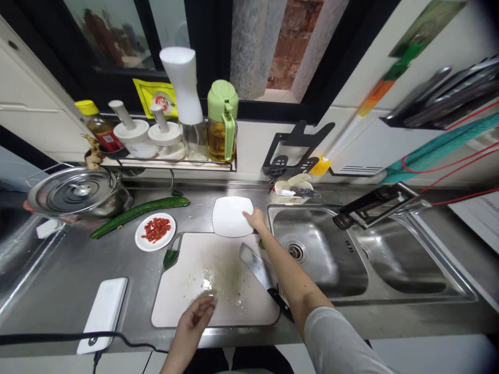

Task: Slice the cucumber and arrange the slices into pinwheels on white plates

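At the far side of the chopping board, my right hand (pixel 255 219) grips the right edge of a white square plate (pixel 231 215), which carries nothing. My left hand (pixel 196 315) hovers at the near edge of the white chopping board (pixel 183 291); its fingers are loosely curled, apart from the thumb, with nothing seen in them. The board is wet, with greenish smears. A kitchen knife (pixel 255 266) lies on its right side, black handle toward me. A green cucumber end piece (pixel 170 258) rests at the board's left corner.
A long cucumber (pixel 140 209) and a small plate (pixel 139 240) of red goji berries (pixel 156 229) lie left. Nearby stand a lidded pot (pixel 80 192) and a white power bank (pixel 103 311) with a cable. The double sink (pixel 319 254) is right; a condiment shelf (pixel 175 165) is behind.
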A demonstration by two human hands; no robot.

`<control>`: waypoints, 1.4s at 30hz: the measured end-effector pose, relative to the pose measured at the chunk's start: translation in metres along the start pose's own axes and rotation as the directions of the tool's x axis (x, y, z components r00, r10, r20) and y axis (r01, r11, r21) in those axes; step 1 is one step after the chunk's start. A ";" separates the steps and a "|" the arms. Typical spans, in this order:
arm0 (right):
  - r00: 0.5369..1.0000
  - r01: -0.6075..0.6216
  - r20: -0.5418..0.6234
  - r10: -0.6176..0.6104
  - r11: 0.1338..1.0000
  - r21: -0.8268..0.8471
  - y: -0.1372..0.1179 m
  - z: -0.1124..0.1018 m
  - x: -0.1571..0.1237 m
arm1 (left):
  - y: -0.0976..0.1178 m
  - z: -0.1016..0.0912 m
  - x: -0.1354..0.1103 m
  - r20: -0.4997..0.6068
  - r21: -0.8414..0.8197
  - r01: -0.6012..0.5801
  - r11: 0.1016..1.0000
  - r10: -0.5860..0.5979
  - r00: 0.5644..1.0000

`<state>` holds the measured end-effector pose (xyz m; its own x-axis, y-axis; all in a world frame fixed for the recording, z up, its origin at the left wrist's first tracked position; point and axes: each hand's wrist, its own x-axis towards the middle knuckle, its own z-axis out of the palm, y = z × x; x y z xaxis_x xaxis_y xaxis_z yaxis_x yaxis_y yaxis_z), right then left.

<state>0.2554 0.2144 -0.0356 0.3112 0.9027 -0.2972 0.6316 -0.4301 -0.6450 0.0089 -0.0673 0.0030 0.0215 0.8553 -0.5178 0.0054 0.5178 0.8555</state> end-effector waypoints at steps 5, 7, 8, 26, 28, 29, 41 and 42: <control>0.999 -0.032 0.034 0.038 0.984 -0.177 -0.008 -0.005 -0.002 | -0.003 -0.002 0.002 0.006 0.012 -0.005 1.000 0.005 1.000; 0.998 -0.031 0.051 0.047 0.959 -0.283 -0.012 -0.008 -0.005 | -0.002 -0.003 0.003 0.006 0.014 -0.010 1.000 0.010 1.000; 0.997 -0.029 0.058 0.051 0.943 -0.330 -0.014 -0.009 -0.006 | -0.001 -0.003 0.003 0.004 0.009 -0.015 1.000 0.014 1.000; 0.970 0.219 -0.004 -0.242 0.884 -0.413 -0.012 -0.042 -0.080 | 0.015 0.005 0.031 -0.280 0.177 -0.213 0.961 0.257 0.925; 0.958 0.271 -0.002 -0.288 0.902 -0.335 0.005 -0.044 -0.111 | 0.017 -0.001 0.041 -0.375 0.310 -0.234 0.922 0.344 0.861; 0.953 0.293 0.013 -0.304 0.906 -0.306 0.015 -0.046 -0.127 | 0.018 -0.005 0.046 -0.427 0.394 -0.240 0.887 0.408 0.807; 0.935 0.347 0.253 -0.250 0.798 -0.493 0.105 -0.070 -0.225 | 0.033 -0.060 0.095 -0.578 0.719 0.133 0.682 0.481 0.659; 0.936 0.339 0.266 -0.232 0.798 -0.499 0.108 -0.070 -0.226 | 0.033 -0.062 0.096 -0.573 0.726 0.142 0.673 0.476 0.667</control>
<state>0.3025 -0.0370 0.0114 -0.0442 0.9478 -0.3157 0.9635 -0.0431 -0.2643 -0.0512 0.0334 -0.0192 -0.5559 0.8292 0.0585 0.7320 0.4550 0.5071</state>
